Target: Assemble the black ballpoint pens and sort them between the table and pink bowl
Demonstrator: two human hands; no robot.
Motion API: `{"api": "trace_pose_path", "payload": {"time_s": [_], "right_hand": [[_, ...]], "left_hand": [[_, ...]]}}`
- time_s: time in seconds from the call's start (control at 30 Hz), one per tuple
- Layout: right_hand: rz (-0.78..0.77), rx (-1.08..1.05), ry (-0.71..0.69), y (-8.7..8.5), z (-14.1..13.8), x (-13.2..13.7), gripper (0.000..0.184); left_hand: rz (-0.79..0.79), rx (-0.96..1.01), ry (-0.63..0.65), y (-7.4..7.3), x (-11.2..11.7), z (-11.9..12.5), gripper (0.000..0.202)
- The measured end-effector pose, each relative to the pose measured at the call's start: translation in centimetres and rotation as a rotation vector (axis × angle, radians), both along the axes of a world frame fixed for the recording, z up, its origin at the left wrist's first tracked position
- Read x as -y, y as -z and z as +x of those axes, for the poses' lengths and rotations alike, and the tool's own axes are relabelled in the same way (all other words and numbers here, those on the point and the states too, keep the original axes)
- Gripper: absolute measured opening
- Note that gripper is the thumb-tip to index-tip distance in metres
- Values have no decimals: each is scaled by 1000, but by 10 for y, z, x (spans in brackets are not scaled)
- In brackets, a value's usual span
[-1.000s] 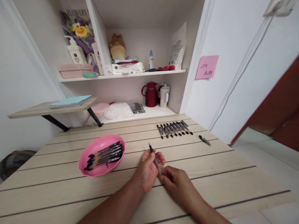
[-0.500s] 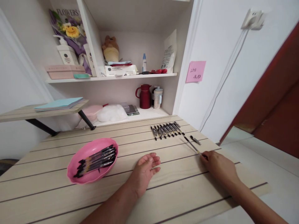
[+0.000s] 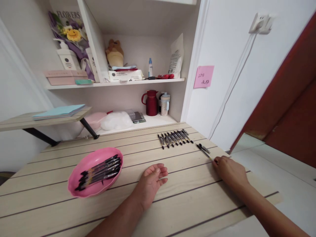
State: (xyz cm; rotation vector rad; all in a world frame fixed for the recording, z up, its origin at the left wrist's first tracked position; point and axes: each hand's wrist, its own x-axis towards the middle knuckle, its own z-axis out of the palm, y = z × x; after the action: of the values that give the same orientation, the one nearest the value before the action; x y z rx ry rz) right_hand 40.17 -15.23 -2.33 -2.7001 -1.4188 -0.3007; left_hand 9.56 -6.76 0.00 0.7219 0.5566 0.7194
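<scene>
Held by its near end in my right hand, a slim uncapped pen points away to the far left, low over the table. Right beside its far part lies a short black pen cap. My left hand rests near the table's middle, palm turned sideways, fingers loosely bent and apart, with nothing in it. To its left stands a pink bowl with several black-and-clear pens lying in it. Farther back, several short dark pen parts form a neat slanting row, with small black pieces at their near ends.
The striped wooden table meets a white shelf unit at the back. A red jug and a pale cup stand on its lower level. At left is a small raised stand with blue paper.
The far end of the pen has swung right, closer to the pen cap. My left hand keeps its pose. The whole view has shifted slightly.
</scene>
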Motion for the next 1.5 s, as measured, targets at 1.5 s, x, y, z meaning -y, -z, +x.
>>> {"api": "trace_pose_path", "payload": {"time_s": [1.5], "right_hand": [[38, 14, 18, 0, 5, -4, 31]], "left_hand": [[17, -8, 21, 2, -2, 0, 26]]}}
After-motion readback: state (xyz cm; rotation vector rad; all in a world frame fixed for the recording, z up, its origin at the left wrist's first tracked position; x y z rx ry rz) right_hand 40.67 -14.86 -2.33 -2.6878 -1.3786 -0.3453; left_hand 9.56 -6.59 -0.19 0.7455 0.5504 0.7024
